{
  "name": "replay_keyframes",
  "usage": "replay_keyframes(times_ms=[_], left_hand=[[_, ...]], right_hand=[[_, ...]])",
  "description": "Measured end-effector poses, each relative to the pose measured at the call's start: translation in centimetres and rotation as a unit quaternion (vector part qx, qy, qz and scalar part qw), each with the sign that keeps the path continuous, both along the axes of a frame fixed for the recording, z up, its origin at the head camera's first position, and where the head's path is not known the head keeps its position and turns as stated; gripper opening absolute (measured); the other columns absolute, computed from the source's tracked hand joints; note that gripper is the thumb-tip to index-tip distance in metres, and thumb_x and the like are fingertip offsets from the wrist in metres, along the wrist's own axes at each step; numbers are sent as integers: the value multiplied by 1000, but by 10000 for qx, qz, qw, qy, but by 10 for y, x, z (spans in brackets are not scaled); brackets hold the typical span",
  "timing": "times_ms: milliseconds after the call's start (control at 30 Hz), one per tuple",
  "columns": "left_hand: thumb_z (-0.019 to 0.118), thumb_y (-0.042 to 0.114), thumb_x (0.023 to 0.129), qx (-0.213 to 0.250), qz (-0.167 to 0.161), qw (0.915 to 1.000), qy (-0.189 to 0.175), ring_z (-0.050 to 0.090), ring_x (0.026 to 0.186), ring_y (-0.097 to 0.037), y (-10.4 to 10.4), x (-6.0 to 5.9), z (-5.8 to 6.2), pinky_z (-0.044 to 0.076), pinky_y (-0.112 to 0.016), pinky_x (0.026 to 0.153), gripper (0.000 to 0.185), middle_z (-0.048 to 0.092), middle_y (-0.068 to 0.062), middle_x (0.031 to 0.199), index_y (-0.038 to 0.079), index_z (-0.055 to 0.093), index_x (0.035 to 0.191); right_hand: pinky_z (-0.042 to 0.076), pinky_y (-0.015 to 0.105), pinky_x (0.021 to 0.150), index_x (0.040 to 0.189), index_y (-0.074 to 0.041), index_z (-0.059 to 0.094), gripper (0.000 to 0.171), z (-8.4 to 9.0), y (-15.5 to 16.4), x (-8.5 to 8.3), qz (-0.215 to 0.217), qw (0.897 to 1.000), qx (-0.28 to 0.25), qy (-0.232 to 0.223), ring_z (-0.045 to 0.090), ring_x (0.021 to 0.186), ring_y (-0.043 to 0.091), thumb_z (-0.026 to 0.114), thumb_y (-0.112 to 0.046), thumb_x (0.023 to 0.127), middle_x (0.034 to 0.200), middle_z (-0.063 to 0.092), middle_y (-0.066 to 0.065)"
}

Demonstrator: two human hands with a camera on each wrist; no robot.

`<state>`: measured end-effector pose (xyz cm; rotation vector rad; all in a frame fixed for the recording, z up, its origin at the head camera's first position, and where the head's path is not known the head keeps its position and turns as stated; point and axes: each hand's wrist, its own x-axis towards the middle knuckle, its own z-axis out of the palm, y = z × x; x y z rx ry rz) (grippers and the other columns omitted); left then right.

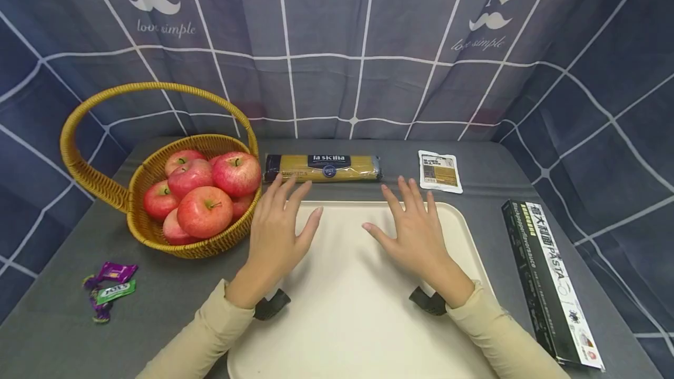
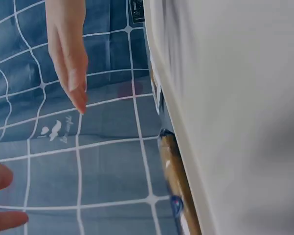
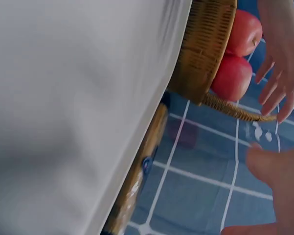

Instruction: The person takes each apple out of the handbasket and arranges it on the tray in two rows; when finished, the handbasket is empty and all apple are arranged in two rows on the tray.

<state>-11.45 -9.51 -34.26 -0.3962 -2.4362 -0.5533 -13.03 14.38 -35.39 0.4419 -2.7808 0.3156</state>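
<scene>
Both hands hover over a cream tray point(image 1: 358, 309) with fingers spread and nothing held. The left hand point(image 1: 279, 233) is above the tray's left side, close to a wicker basket point(image 1: 195, 247) heaped with red apples point(image 1: 205, 212). Over the tray's right side is the right hand point(image 1: 416, 233), its thumb pointing inward. Just past the fingertips, a yellow pack of spaghetti point(image 1: 329, 168) lies along the tray's far edge. In the left wrist view the right hand point(image 2: 68, 54) shows at the top; the right wrist view shows the left hand point(image 3: 283, 63) beside the basket.
A small white sachet point(image 1: 440, 172) lies at the back right. Along the right side rests a long black-and-white pasta box point(image 1: 553, 285). Several wrapped candies point(image 1: 113, 285) sit at the left front. A grey-blue checked curtain point(image 1: 326, 86) encloses the table, and the basket's tall handle point(image 1: 158, 86) arches up.
</scene>
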Motion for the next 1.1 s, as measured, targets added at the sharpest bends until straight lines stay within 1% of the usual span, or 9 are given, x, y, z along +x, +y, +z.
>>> replay_keyframes(times_ms=[167, 300, 367, 433, 500, 633, 767, 833, 1100], left_hand=[[55, 32, 84, 309, -90, 9951, 932, 54, 109, -31, -30, 26, 5, 40, -48, 91, 36, 63, -13, 111, 7, 63, 109], [54, 29, 84, 952, 345, 9834, 1504, 57, 94, -33, -64, 38, 9, 41, -42, 87, 34, 66, -15, 98, 1, 66, 98], [57, 25, 82, 1467, 710, 9740, 1575, 54, 96, -35, -84, 42, 9, 37, -38, 89, 32, 65, -17, 99, -2, 65, 98], [59, 22, 82, 2047, 1240, 9605, 1418, 49, 102, -34, -103, 44, 5, 32, -34, 92, 33, 61, -17, 107, -2, 62, 103], [60, 20, 82, 2549, 1788, 9445, 1047, 40, 111, -32, -122, 46, -1, 27, -35, 94, 37, 53, -16, 117, 0, 57, 113], [59, 22, 85, 3188, 2547, 9130, 20, 21, 127, -28, -151, 47, -17, 19, -45, 104, 51, 32, -15, 137, 10, 42, 131], [54, 26, 88, 3419, 2612, 8978, -934, 9, 136, -32, -167, 43, -33, 11, -56, 108, 57, 18, -18, 146, 14, 32, 140], [51, 28, 90, 3464, 2569, 8936, -1244, 9, 137, -32, -170, 40, -39, 9, -56, 109, 58, 17, -18, 147, 14, 28, 141], [47, 31, 91, 3623, 2450, 8896, -1318, 16, 137, -32, -174, 39, -49, 11, -54, 110, 59, 21, -16, 147, 17, 23, 143]], right_hand=[[29, 50, 103, 126, -15, 52, 57, 9, -20, 1, 360, 9984, -150, 401, 45, 122, 30, 47, -55, 86, 128, 52, 13], [39, 43, 94, 117, -14, 59, 47, 14, -43, 1, 842, 9925, -321, 821, 56, 106, 25, 52, -48, 86, 112, 62, 7], [42, 41, 91, 114, -14, 61, 44, 14, -57, 2, 1111, 9881, -446, 962, 59, 101, 23, 54, -46, 85, 107, 64, 4], [44, 38, 87, 112, -14, 62, 42, 15, -71, 4, 1352, 9834, -589, 1055, 60, 98, 21, 54, -46, 85, 104, 65, 2], [45, 36, 85, 112, -15, 62, 41, 14, -87, 5, 1559, 9788, -728, 1109, 60, 96, 19, 54, -45, 86, 103, 64, 0], [46, 33, 83, 117, -16, 58, 44, 11, -120, 7, 1904, 9698, -1073, 1085, 58, 99, 16, 54, -46, 85, 106, 62, 0], [46, 32, 87, 128, -16, 47, 57, 5, -155, 2, 2107, 9626, -1469, 857, 55, 107, 15, 56, -49, 83, 117, 56, 2], [47, 30, 87, 133, -16, 41, 64, 1, -174, -2, 2174, 9592, -1647, 743, 54, 108, 14, 58, -50, 81, 121, 52, 3], [47, 21, 74, 134, -14, 34, 81, -13, -237, -12, 2131, 9459, -2323, 771, 54, 88, 11, 67, -54, 71, 112, 48, 2]])
